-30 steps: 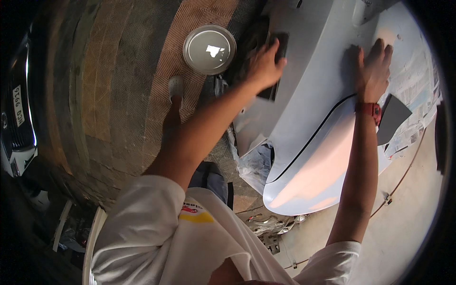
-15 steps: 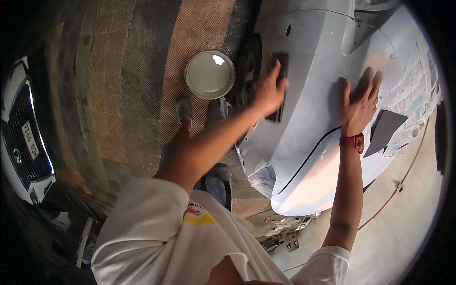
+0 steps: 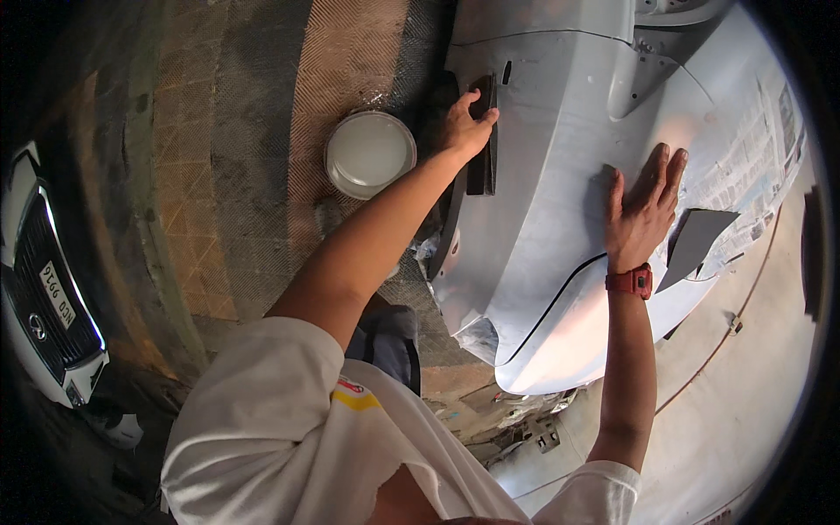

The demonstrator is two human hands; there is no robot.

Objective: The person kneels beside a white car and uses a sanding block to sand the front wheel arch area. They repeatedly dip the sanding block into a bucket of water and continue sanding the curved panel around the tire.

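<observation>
A grey primed car body panel [image 3: 534,210] fills the right middle of the view, with pale peach patches. My left hand [image 3: 468,127] is closed on a long dark sanding block [image 3: 483,175], pressing it against the panel's left side by the wheel opening. The block's face is turned to the panel and hidden. My right hand [image 3: 643,214] lies flat on top of the panel, fingers stretched, holding nothing; a red watch [image 3: 630,281] is on that wrist. Beside it, a loose grey sheet [image 3: 702,241] that looks like sandpaper rests on the car.
A round tub of cloudy liquid [image 3: 370,157] stands on the textured floor [image 3: 192,157], left of the car. Newspaper masking [image 3: 748,166] covers part of the car at the right. At the far left is another car's front [image 3: 54,289]. A thin cable [image 3: 713,359] crosses the pale floor.
My left hand has moved left and up with the sanding block, which shows more edge-on. My right hand stays flat on the panel. The whole view has shifted a little.
</observation>
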